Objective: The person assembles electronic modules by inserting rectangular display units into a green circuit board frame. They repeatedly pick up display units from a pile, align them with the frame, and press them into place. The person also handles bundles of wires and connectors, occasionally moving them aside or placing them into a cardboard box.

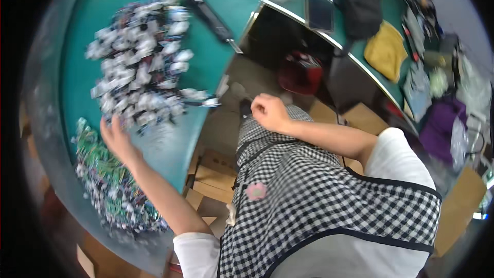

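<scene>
Left hand (122, 144) at white bundles' (136, 67) near edge, grip unclear; green wires (105, 167) nearer. Right hand (271, 113) loosely curled by apron (309, 185).

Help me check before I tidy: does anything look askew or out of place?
Mildly: one whitish strand juts from the whitish pile toward the edge of the green table. A long black tool lies aslant, its silvery tip near that edge.
</scene>
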Motion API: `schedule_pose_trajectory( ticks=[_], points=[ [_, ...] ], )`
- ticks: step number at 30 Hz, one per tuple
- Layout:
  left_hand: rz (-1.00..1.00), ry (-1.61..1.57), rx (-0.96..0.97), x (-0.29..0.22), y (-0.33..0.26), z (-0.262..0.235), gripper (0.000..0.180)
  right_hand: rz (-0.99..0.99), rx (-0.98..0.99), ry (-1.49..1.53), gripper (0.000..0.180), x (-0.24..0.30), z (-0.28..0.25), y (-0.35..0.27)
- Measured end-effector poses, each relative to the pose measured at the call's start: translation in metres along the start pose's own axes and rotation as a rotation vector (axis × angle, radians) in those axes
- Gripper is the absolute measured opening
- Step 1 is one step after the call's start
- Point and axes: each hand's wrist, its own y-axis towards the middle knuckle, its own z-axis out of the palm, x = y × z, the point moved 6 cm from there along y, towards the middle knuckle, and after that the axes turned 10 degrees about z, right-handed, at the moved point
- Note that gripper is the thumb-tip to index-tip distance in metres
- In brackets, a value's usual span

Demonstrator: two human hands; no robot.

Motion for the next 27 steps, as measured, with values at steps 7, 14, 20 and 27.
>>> schedule_pose_trajectory(
  ticks=[7,14,20,27],
  points=[
    [0.706,0.323,0.272,0.001,-0.197,0.108,0.038,0.799,-0.316,-0.431,0.037,-0.324,-0.052,0.067],
    [0.013,0.290,0.976,0.136,-0.292,0.185,0.024,0.319,-0.860,-0.963,0.050,-0.405,-0.112,0.182],
    [-0.201,0.340,1.030,0.180,-0.305,0.201,0.024,-0.035,-0.753,-0.313,0.012,-0.507,-0.116,0.237],
    [-0.350,0.157,1.108,0.174,-0.333,0.214,0.025,0.361,-0.697,-0.172,0.004,-0.398,-0.109,0.115]
  ],
)
